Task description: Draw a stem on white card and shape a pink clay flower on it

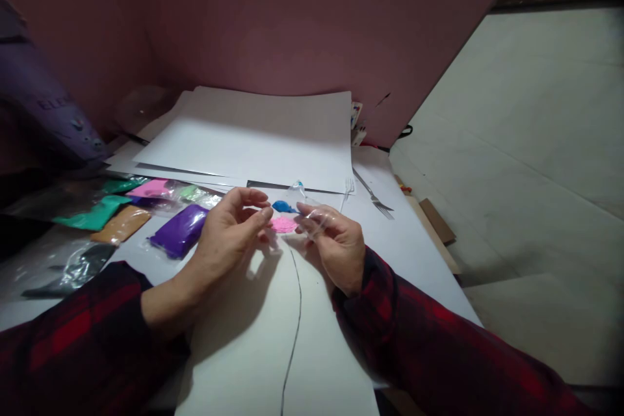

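You have a single view, from the camera on your head, tilted forward and down over the worktop (341, 338). It sits close above your hands (229, 234), faces the pink wall (302, 19) beyond, and takes in floor (536, 143) on your right.

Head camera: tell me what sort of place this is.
Probably a home craft table set against a wall. Packets of coloured modelling clay lie by large white sheets of paper, a fork sits nearby, and both hands work a pink clay piece.
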Motion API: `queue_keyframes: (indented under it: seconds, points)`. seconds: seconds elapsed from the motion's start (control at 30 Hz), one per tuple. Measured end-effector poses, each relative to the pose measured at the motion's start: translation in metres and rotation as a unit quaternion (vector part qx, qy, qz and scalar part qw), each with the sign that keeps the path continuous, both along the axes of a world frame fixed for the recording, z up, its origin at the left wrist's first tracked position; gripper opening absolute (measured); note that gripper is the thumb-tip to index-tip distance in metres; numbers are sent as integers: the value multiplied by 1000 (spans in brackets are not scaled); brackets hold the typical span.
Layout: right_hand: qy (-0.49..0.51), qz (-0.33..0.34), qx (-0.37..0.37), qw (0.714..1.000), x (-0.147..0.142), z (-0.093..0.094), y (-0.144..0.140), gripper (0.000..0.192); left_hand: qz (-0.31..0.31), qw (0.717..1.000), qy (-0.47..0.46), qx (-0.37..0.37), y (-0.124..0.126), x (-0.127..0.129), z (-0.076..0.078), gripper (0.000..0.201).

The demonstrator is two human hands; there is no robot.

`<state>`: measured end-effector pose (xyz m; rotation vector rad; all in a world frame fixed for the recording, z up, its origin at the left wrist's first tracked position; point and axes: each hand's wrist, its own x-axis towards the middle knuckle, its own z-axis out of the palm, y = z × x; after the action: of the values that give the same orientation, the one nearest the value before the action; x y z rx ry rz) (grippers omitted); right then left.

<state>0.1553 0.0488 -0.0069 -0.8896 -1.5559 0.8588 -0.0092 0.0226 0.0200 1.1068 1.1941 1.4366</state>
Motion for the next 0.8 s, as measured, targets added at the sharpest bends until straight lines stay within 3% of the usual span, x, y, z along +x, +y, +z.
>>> queue_keyframes:
  seconds: [0.07, 0.17, 0.23, 0.37, 0.5, 0.6, 0.8]
  points:
    - [-59, 7, 28, 998, 1, 1, 0, 29, 3, 994, 96, 54, -3, 1, 1, 17]
    - [-160, 38, 82, 983, 3, 4, -1, 42, -86, 960, 234, 131, -9, 7, 2, 14]
    - [-200, 70, 118, 970, 4, 6, -3, 49, -108, 939, 286, 158, -10, 10, 0, 17]
    - [-250, 125, 151, 948, 3, 9, -10, 64, -43, 900, 376, 217, -6, 9, -7, 16]
    - [-284, 119, 191, 932, 1, 9, -14, 73, 31, 854, 427, 297, -2, 7, -9, 8]
    - [-300, 88, 252, 916, 2, 9, -14, 63, 53, 862, 386, 324, -2, 8, -8, 10]
    - [-319, 0, 379, 869, 6, 14, -10, 39, 62, 903, 328, 270, -4, 10, -8, 10]
